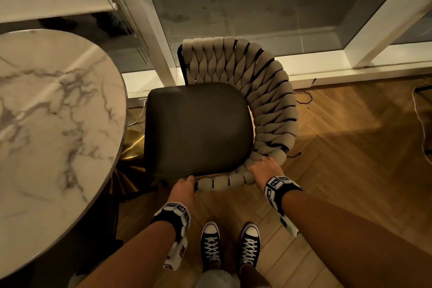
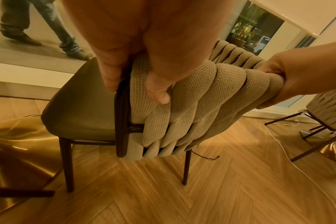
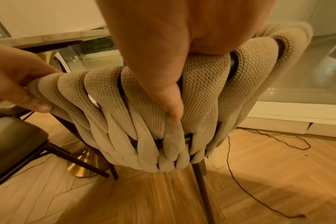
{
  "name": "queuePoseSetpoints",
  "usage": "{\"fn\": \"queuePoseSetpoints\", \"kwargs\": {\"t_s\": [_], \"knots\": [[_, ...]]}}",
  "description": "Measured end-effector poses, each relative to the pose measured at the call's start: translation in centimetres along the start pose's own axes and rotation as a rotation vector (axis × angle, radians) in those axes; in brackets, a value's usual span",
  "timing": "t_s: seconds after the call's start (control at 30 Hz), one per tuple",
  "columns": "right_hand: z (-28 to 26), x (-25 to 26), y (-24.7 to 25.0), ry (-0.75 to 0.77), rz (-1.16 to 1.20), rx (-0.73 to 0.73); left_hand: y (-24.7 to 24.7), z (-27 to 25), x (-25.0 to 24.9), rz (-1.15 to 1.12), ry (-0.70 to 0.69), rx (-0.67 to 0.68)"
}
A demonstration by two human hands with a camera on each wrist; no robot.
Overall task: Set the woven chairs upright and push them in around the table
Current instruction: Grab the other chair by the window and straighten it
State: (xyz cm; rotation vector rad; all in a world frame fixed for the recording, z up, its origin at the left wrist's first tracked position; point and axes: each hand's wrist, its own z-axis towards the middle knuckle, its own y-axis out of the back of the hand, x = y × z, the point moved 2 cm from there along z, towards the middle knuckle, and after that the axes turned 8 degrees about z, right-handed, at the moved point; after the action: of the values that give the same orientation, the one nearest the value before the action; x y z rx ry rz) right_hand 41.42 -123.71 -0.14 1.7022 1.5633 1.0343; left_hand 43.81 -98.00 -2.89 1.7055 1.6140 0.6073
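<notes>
Apparently unbranded woven chair (image 1: 268, 105), both hands gripping

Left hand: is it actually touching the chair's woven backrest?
Touching. The left wrist view shows the left hand with its thumb pressed into the woven backrest.

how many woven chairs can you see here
2. One woven chair stands upright beside the marble table, gripped by the left hand and right hand. A second chair shows partly at the left-wrist view's right edge. Others may be hidden.
</notes>
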Motion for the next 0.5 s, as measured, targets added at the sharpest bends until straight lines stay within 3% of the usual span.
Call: {"fn": "queuePoseSetpoints", "kwargs": {"t_s": [0.27, 0.5], "knots": [[-0.5, 1.0, 0.2, -0.058, -0.009, 0.061, 1.0, -0.2, 0.9, -0.021, -0.054, 0.047], [-3.2, 2.7, -0.3, -0.13, 0.087, 0.001, 2.5, -1.6, 1.6, 0.002, -0.054, 0.063]]}}
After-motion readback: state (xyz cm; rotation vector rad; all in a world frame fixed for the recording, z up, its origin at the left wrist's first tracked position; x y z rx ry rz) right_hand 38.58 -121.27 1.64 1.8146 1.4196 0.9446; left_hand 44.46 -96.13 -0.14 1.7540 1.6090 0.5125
